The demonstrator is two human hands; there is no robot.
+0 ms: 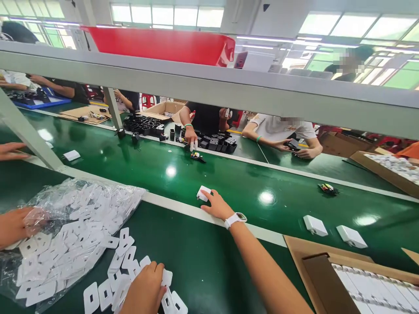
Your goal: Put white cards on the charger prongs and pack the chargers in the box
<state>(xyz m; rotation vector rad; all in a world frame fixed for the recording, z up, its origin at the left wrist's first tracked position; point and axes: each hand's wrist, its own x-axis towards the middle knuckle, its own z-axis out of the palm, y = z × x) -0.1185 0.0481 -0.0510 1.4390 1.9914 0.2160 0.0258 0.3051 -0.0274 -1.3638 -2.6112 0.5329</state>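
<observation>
Touching one white plastic housing (203,193) on the green conveyor belt (170,192) with an open right hand (216,206), two more housings (314,225) lying further right; resting a curled left hand (145,290) on loose white plastic frames (104,294) near, grip unclear.

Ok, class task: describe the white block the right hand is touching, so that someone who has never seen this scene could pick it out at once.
Start at the green conveyor belt running across the view. Near its closer edge, find the right hand, which has a white watch on its wrist. The white block it touches is the one; two similar blocks lie untouched further right.
</observation>
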